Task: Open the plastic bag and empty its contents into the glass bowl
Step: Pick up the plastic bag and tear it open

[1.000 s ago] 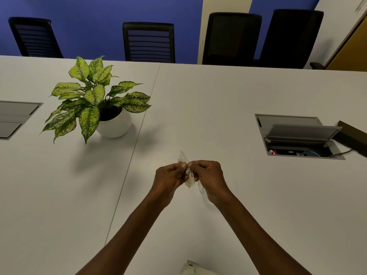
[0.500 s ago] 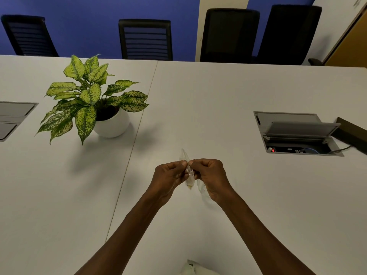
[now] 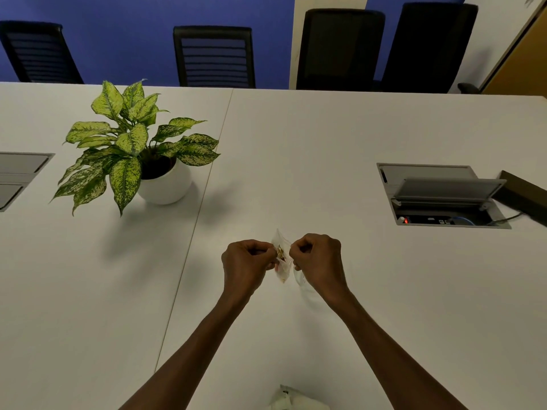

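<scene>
**Ana:** Head view, looking down over the white table. Small clear bag up between both hands, long axis running near to far, top corner poking away toward the chairs, bottom end hanging toward the person.

**Ben:** Held off the table?

**Ana:** Looks lifted, just above the surface, roughly mid-table. Something small and brownish sits inside it; too small to name.

**Ben:** And the hands?

**Ana:** Left hand is curled tight, fingertips pinching the bag's left side. Right hand is curled the same way, pinching the right side. Knuckles face each other, a narrow gap between them, the bag filling it.

**Ben:** Is the bag open?

**Ana:** Can't tell from here; the fingers hide the mouth.

**Ben:** The bowl?

**Ana:** A faint glassy curve shows just beneath the right hand, on the table. It is mostly hidden by the hand, so what's in it is unclear.

**Ben:** Other containers?

**Ana:** White pot with a leafy plant, well off to the left. Floor-box hatch on the right stands propped open, cables and sockets inside.
</scene>
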A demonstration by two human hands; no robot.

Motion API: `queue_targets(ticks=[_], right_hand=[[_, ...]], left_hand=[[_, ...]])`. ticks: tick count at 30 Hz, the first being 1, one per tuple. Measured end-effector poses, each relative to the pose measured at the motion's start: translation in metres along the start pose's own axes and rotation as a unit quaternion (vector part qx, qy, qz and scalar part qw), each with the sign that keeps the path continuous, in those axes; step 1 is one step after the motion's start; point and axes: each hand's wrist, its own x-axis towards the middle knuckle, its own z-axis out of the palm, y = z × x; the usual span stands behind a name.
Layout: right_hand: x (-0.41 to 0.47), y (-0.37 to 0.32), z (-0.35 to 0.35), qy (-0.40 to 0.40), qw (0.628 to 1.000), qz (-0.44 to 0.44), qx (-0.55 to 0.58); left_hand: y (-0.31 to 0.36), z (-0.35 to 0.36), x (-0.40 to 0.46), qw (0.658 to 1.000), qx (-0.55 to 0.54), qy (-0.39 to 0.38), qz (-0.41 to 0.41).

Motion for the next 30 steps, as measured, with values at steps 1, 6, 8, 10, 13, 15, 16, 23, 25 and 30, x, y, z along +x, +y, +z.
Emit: queue_targets(ticks=[1, 6, 8, 10, 13, 15, 16, 23, 25, 30], right_hand=[[0.000, 0.001, -0.001, 0.003, 1.000, -0.002, -0.010], [0.001, 0.010, -0.003, 0.013, 0.999, -0.002, -0.046], [0.002, 0.013, -0.005, 0.019, 0.998, 0.002, -0.056], [0.003, 0.018, -0.008, 0.025, 0.997, 0.001, -0.067], [0.003, 0.023, -0.011, 0.038, 0.996, -0.004, -0.079], [0.001, 0.025, -0.011, 0.046, 0.994, -0.021, -0.100], [0.000, 0.026, -0.011, 0.049, 0.992, -0.033, -0.111], [-0.013, 0.026, -0.006, -0.074, 0.974, -0.181, -0.113], [-0.018, 0.029, 0.003, -0.128, 0.966, -0.172, -0.142], [-0.023, 0.032, 0.024, -0.141, 0.960, -0.177, -0.165]], left_hand=[[0.000, -0.001, 0.000, 1.000, 0.011, 0.005, 0.003], [-0.001, -0.003, 0.001, 0.998, 0.051, 0.029, 0.010], [-0.002, -0.004, 0.001, 0.997, 0.067, 0.038, 0.010], [-0.003, -0.004, 0.001, 0.996, 0.080, 0.042, 0.012], [-0.004, -0.004, 0.001, 0.996, 0.080, 0.038, 0.009], [-0.003, -0.002, 0.001, 0.996, 0.078, 0.031, 0.012], [-0.003, -0.001, 0.001, 0.997, 0.075, 0.027, 0.012], [-0.009, 0.001, 0.008, 0.997, 0.078, 0.002, 0.010], [-0.013, 0.000, 0.012, 0.996, 0.086, 0.001, 0.008], [-0.022, -0.005, 0.022, 0.997, 0.070, -0.006, -0.012]])
